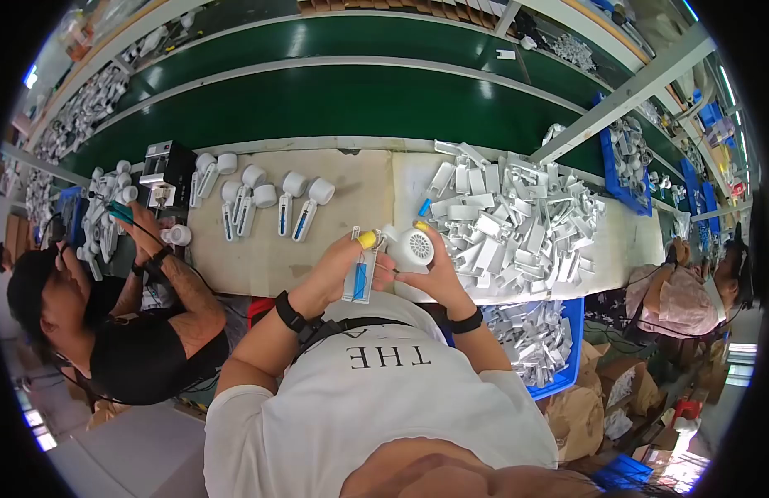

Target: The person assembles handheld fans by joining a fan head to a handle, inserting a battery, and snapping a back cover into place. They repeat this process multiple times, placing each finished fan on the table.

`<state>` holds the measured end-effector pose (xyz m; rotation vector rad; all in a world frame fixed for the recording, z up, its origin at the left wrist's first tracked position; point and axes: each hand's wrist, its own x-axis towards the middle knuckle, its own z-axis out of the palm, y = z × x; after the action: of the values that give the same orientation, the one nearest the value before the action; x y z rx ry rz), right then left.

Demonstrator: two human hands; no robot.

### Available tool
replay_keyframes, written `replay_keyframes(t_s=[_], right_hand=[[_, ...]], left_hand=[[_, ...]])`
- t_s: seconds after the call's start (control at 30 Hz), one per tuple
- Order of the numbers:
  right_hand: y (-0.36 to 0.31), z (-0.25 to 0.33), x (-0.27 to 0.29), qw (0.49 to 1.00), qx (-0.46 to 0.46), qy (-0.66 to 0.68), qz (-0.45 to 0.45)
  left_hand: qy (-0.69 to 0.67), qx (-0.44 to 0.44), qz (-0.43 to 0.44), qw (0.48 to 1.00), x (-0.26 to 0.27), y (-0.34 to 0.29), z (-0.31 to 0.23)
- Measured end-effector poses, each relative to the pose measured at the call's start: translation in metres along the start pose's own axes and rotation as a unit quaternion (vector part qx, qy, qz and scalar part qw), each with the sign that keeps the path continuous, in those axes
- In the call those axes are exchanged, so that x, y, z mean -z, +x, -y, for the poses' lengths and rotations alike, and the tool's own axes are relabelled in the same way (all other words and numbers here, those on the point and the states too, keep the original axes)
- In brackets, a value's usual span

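Head view: my left hand (339, 266) is closed around a pale, flat handle piece (358, 286) with a blue strip inside it, and my right hand (438, 278) is curled around a round white head (416, 246) whose slotted grille faces up. I hold both parts close together just above the near edge of the bench (314, 253), about midway along it; my fingers hide whether they are joined. Each hand wears a yellow finger cover (367, 240). On the left half of the bench, toward its far edge, lie several white units (306, 212) with round heads and blue-striped handles. A black machine (181, 174) stands by the far left corner. On the right half spreads a heap of pale handle parts (509, 220), a small blue piece (424, 207) beside its left side. Below the near edge, to my right, a blue crate (577, 328) holds more pale parts. Past the far edge runs a green belt (318, 100).
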<state>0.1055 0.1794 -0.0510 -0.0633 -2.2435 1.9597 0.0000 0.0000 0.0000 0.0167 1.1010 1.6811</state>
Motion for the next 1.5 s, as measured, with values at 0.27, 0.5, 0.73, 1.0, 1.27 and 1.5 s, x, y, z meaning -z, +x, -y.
replay_keyframes(t_s=[0.27,0.5,0.73,1.0,1.27,1.5], right_hand=[[-0.008,0.009,0.000,0.730,-0.294,0.611,0.082],[-0.002,0.031,0.029,0.974,-0.052,0.220,0.034],[0.011,0.020,0.038,0.976,-0.025,0.205,0.064],[0.017,0.018,0.034,0.979,0.013,0.195,0.057],[0.018,0.032,0.013,0.882,-0.107,0.460,0.005],[0.033,0.013,0.023,0.888,-0.048,0.454,0.064]], left_hand=[[0.123,-0.084,-0.042,0.988,-0.006,-0.002,0.010],[0.080,0.002,-0.036,0.996,-0.006,-0.006,0.008],[0.075,-0.011,0.011,0.997,-0.011,-0.002,0.010],[0.135,-0.023,-0.016,0.990,-0.012,0.001,0.007],[0.094,-0.055,0.054,0.993,-0.016,0.002,0.000],[0.030,-0.012,0.054,0.998,-0.013,0.003,-0.004]])
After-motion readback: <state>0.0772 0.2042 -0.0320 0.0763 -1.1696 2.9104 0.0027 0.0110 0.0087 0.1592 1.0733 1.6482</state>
